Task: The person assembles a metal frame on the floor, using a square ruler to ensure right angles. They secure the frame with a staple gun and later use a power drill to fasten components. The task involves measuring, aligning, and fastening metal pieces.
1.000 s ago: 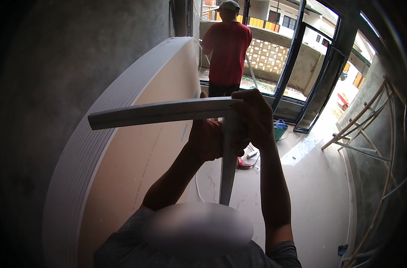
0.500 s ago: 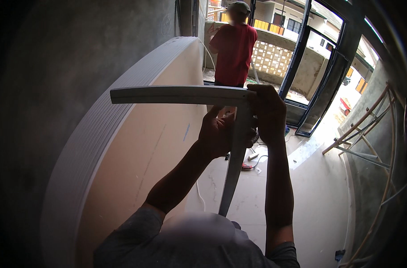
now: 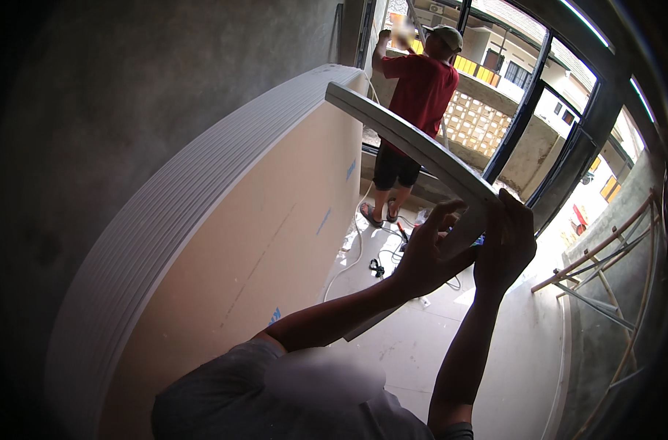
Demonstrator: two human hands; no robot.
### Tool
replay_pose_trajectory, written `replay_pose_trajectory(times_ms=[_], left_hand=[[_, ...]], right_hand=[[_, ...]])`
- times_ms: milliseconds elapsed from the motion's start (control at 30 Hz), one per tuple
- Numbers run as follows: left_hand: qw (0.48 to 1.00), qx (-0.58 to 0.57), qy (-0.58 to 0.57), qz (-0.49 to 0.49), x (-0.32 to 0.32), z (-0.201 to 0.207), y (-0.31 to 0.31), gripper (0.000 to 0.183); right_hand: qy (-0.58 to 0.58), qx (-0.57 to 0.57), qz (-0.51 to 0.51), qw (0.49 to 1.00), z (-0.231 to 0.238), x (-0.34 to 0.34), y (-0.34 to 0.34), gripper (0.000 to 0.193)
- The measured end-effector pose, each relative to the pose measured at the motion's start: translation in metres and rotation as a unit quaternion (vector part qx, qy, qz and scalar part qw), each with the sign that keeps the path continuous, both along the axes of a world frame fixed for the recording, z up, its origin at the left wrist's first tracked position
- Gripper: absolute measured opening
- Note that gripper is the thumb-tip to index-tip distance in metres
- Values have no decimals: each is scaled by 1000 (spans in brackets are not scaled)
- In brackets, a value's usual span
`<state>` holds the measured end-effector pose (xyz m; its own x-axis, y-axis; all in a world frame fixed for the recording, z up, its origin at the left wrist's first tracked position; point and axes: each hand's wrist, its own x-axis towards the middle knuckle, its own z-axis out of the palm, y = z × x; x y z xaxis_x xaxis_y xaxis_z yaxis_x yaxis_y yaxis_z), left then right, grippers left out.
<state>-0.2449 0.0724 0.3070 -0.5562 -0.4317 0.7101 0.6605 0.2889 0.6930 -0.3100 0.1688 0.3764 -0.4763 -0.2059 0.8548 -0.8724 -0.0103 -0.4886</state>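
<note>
And the angled metal bar is gripped: corner by the right hand, lower leg by the left hand!

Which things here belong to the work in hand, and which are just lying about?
In hand:
grey angled piece
right hand, gripping its corner
left hand, by its lower bar

Apparently unused now:
stacked boards
scaffold frame
dark cord on the floor

Grey walls flank a pale floor with thin seams. Tall dark-framed windows at the far end admit strong daylight; outside stand a perforated wall and a house.
</note>
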Motion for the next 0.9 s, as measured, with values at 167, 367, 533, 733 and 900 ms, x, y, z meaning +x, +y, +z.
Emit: replay_pose_trajectory(times_ms=[167, 367, 533, 733, 900], left_hand=[[976, -111, -21, 188, 7, -3, 15, 71], [962, -131, 18, 237, 6, -11, 23, 63], [961, -166, -2, 219, 2, -34, 26, 51], [967, -178, -88, 158, 12, -50, 44, 46], [985, -123, -103, 68, 14, -62, 52, 57]], right_hand=[[30, -28, -52, 998, -14, 9, 4, 17], [-30, -49, -31, 998, -27, 13, 13, 16], [-26, -68, 29, 997, -47, 6, 26, 14], [-50, -81, 41, 995, -76, 4, 45, 14], [-86, -99, 94, 987, -95, 0, 60, 13]])
